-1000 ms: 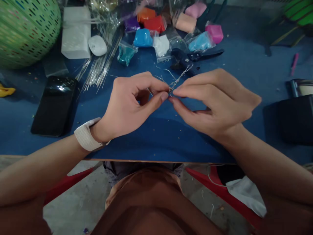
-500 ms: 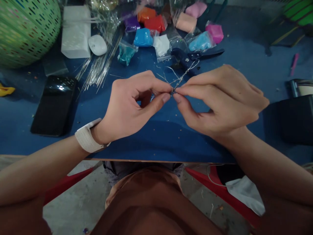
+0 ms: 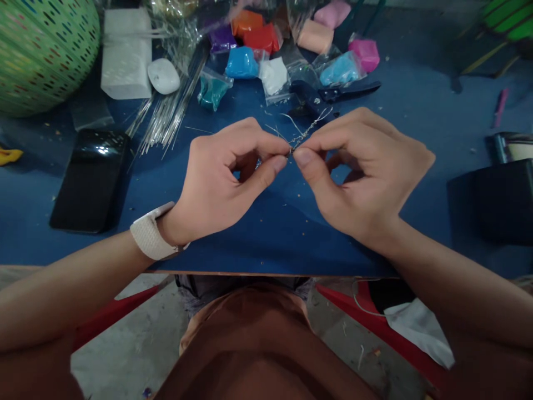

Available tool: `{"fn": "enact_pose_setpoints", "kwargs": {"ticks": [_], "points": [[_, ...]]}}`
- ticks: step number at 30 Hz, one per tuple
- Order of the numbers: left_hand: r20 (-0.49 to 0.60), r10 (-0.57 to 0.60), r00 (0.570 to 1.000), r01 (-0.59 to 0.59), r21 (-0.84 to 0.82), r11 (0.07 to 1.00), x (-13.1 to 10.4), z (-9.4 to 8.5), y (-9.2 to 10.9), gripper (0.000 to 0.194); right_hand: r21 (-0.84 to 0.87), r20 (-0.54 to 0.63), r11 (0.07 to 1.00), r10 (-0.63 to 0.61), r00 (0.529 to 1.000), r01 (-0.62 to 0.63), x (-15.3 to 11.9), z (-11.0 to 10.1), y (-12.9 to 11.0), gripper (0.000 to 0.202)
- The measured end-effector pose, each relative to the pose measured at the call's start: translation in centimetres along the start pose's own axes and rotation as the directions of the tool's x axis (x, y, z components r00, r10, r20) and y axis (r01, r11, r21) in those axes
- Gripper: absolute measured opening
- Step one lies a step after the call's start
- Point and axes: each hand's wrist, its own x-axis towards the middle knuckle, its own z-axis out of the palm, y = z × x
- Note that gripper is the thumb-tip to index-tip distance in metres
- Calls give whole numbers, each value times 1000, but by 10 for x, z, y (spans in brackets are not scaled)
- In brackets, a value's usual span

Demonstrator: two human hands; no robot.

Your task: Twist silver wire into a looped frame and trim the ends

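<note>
Above the bench [image 3: 233, 250], at its middle, your right hand [image 3: 362, 172] and left hand [image 3: 227, 175] sit almost touching, each pinched thumb-to-forefinger on the twisted wire [image 3: 305, 134], which slants far and right between them. It looks light, springy yet bendable, probably slick; best gripped at the twist, clear of loose ends.

Head view: no readable text, label, brand, number or sign on anything. Smartphone [image 3: 89, 186]: dark face, glare only, no characters legible. Plastic packets of coloured material [image 3: 242, 62]: no print that can be made out.
</note>
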Motion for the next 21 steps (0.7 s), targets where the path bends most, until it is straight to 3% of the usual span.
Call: {"fn": "enact_pose_setpoints", "kwargs": {"ticks": [2,4,6,8,10,16,21], "points": [[-7,22,1000,-22,16,1000,0,1,-1,11,68,11,997,35,999,-35,1,1,0,22],[-19,32,999,-31,52,998,0,2,-1,12,20,14,1000,-24,1000,24,4,0,4,23],[-27,19,999,-17,58,998,0,4,-2,12,-145,45,973,-176,983,181,8,-1,11,22],[-12,-36,999,36,20,999,1,4,-3,11,-338,115,866,-349,930,367,13,-4,19,19],[14,-92,996,92,-25,995,1,4,-4,11,-447,173,772,-422,890,453,18,-6,22,16],[44,-62,997,64,-38,997,0,4,-4,13,-376,231,878,-219,948,294,24,-8,7,34],[50,-51,997,50,25,998,-1,4,-5,9,-378,191,867,-270,944,325,19,-5,9,28]]}}
